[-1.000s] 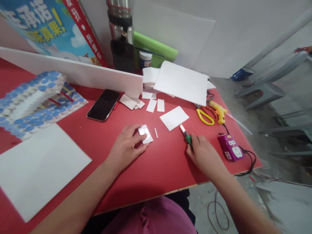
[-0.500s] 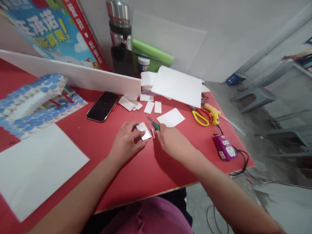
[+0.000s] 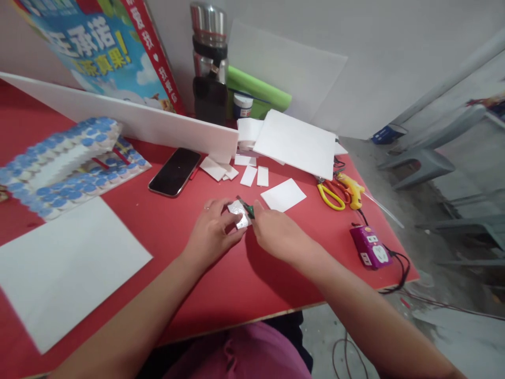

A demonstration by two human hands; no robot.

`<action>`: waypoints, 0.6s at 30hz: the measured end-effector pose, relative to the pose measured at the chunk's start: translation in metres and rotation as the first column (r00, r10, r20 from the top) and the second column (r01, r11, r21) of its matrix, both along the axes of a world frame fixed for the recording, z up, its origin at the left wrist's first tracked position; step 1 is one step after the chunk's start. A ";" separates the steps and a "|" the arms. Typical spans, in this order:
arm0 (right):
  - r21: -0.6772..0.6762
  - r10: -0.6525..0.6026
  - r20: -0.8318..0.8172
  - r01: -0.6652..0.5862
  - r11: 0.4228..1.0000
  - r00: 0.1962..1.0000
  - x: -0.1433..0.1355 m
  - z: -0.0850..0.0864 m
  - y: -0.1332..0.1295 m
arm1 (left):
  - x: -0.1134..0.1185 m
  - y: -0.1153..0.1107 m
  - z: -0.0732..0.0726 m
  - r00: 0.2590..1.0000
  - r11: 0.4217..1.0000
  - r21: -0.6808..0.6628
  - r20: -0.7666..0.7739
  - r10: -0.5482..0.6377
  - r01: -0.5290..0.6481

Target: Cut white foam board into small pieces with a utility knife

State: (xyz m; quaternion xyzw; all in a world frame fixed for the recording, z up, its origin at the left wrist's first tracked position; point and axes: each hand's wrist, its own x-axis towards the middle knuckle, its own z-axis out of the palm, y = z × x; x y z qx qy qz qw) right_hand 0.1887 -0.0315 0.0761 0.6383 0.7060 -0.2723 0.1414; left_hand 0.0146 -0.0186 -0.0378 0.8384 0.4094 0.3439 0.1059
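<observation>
On my feed, at ten o'clock, I read "承诺" and "真果!" on the blue poster, plus a white heart on its red border.

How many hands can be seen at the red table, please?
2: the left hand steadies a small white piece; the right hand holds a green cutter over that piece. No other hands are visible.

Open tabletop short of phone

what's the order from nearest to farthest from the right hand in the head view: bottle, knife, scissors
1. Knife: held in the right hand
2. Scissors: to its right
3. Bottle: at the back, leftward
</observation>
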 end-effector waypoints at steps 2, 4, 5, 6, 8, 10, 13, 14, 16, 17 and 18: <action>0.012 0.027 0.015 -0.027 1.000 1.000 0.000 -0.002 0.001 | 0.000 0.000 0.001 1.000 1.000 0.009 -0.001 0.001 -0.001; 0.010 0.051 0.032 -0.052 0.999 0.998 -0.002 -0.001 0.003 | 0.000 -0.001 0.001 1.000 1.000 0.016 -0.001 0.004 -0.004; -0.001 0.061 0.042 -0.061 0.998 0.997 -0.003 0.001 0.004 | 0.000 -0.001 0.002 1.000 1.000 0.016 -0.004 0.002 -0.002; -0.014 0.067 0.053 -0.066 0.998 0.996 -0.005 0.003 0.005 | 0.000 -0.001 0.002 1.000 1.000 0.013 -0.008 0.000 0.000; -0.047 0.076 0.078 -0.072 0.996 0.994 -0.008 0.008 0.008 | -0.001 0.000 0.002 1.000 1.000 0.001 -0.016 -0.010 0.010; -0.056 0.091 0.100 -0.086 0.995 0.991 -0.009 0.013 0.011 | -0.001 0.000 0.002 1.000 1.000 -0.010 -0.018 -0.023 0.023; -0.047 0.110 0.109 -0.106 0.993 0.988 -0.009 0.016 0.011 | -0.002 0.001 0.000 1.000 0.999 -0.010 -0.004 -0.030 0.030; -0.048 0.108 0.105 -0.104 0.993 0.989 -0.008 0.017 0.011 | -0.002 0.001 0.000 1.000 1.000 -0.005 0.002 -0.030 0.030; -0.053 0.100 0.095 -0.095 0.994 0.990 -0.005 0.017 0.008 | -0.002 0.001 -0.001 0.999 1.000 -0.001 0.006 -0.031 0.031; -0.053 0.099 0.092 -0.095 0.994 0.991 -0.004 0.017 0.007 | -0.001 0.002 -0.001 0.999 0.999 0.000 0.004 -0.033 0.033; -0.050 0.102 0.090 -0.098 0.994 0.991 -0.003 0.017 0.006 | -0.001 0.002 -0.002 0.999 0.999 0.001 0.002 -0.035 0.035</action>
